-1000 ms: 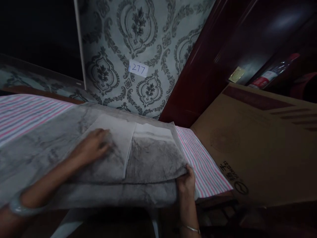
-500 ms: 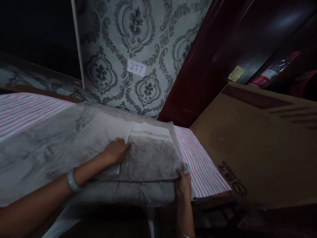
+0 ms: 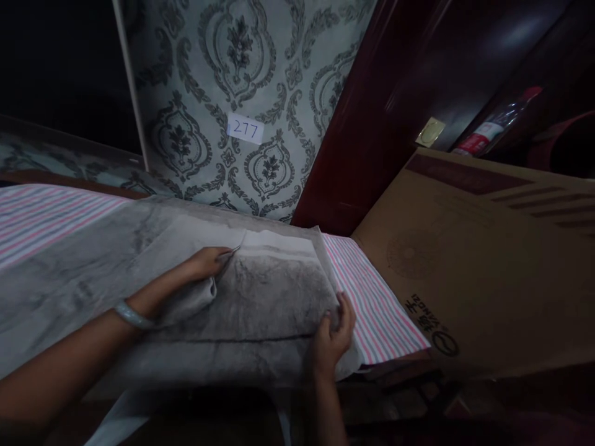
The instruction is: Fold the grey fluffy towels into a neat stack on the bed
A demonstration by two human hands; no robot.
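A grey marbled towel [image 3: 274,291] with a white band near its far edge lies on a larger grey marbled cloth [image 3: 105,272]. My left hand [image 3: 204,263] pinches the raised edge of the towel's left part, which curls up into a loose roll below my fingers. A pale bracelet circles that wrist. At the towel's right edge is my right hand [image 3: 334,334], thumb and fingers apart. Whether its fingertips touch the fabric is hard to tell in the dim light.
A pink, grey and white striped cloth [image 3: 372,297] shows underneath at both sides. On the right stands a large cardboard box [image 3: 483,260], with a plastic bottle [image 3: 488,130] behind it. A label reading 277 [image 3: 245,128] is on the patterned wall, beside a dark red cabinet [image 3: 346,148].
My left hand has gone from resting on the towel to gripping its edge, lifting and curling it leftward. My right hand has moved up slightly, its fingers parting at the near right corner.
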